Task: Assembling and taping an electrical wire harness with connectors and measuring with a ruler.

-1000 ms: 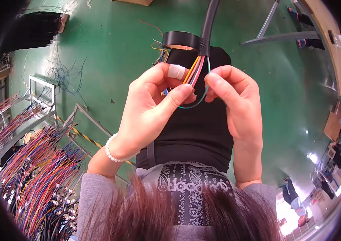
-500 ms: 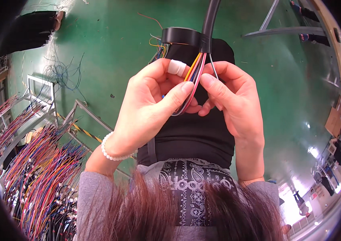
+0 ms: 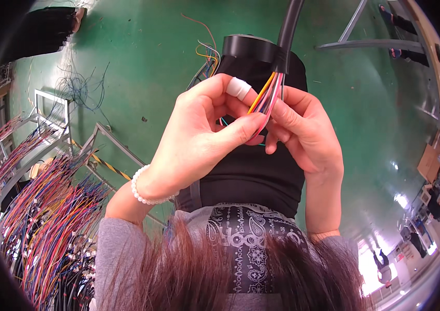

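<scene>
A thick black cable (image 3: 289, 36) comes down from the top of the view, with black tape round its stripped end. Yellow, pink, white and dark wires (image 3: 267, 98) fan out of it. My left hand (image 3: 199, 137) is closed on this bundle, pinching it between thumb and fingers; a white wrap covers one finger. Close against the bundle's right side, my right hand (image 3: 308, 129) pinches a thin dark wire (image 3: 282, 89) that runs down behind the thumb. The lower wire ends are mostly hidden by my fingers.
Beyond my hands a black roll of tape (image 3: 248, 47) rests on my dark-clad lap, with loose thin wires beside it. Many coloured wire bundles (image 3: 54, 223) hang on a metal frame (image 3: 53, 98) at left. Another person's dark-clothed leg (image 3: 44, 36) shows at upper left.
Both hands and the cable have shifted a little to the right. The thin wire at my right hand, formerly apart from the bundle, now lies closer to it.
</scene>
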Demonstrator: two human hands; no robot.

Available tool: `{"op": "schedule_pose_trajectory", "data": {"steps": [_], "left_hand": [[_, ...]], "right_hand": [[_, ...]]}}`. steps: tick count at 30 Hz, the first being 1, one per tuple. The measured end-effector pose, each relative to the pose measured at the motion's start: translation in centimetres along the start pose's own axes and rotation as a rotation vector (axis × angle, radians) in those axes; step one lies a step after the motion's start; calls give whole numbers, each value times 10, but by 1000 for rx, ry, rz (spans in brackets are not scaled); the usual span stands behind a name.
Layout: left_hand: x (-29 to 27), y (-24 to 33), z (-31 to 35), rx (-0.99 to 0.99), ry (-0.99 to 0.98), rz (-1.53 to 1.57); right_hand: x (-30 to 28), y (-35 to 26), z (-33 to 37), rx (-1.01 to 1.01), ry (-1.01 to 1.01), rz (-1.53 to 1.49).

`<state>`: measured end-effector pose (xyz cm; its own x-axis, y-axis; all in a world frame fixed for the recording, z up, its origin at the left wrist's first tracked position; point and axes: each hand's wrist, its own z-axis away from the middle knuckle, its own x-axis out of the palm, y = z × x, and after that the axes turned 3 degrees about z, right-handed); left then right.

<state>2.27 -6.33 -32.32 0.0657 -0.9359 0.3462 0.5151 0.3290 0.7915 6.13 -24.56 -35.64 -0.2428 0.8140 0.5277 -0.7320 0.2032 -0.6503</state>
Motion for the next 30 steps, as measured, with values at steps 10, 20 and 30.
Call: {"op": "schedule_pose_trajectory", "data": {"steps": [10, 20, 30], "left_hand": [[-9, 3, -1, 0, -21, -7], [-5, -3, 1, 36, 35, -20], [-1, -5, 0, 95, 56, -61]], "right_hand": [[-2, 9, 1, -212, -25, 26], [5, 10, 4, -124, 63, -108], [6, 5, 5, -89, 107, -49]]}}
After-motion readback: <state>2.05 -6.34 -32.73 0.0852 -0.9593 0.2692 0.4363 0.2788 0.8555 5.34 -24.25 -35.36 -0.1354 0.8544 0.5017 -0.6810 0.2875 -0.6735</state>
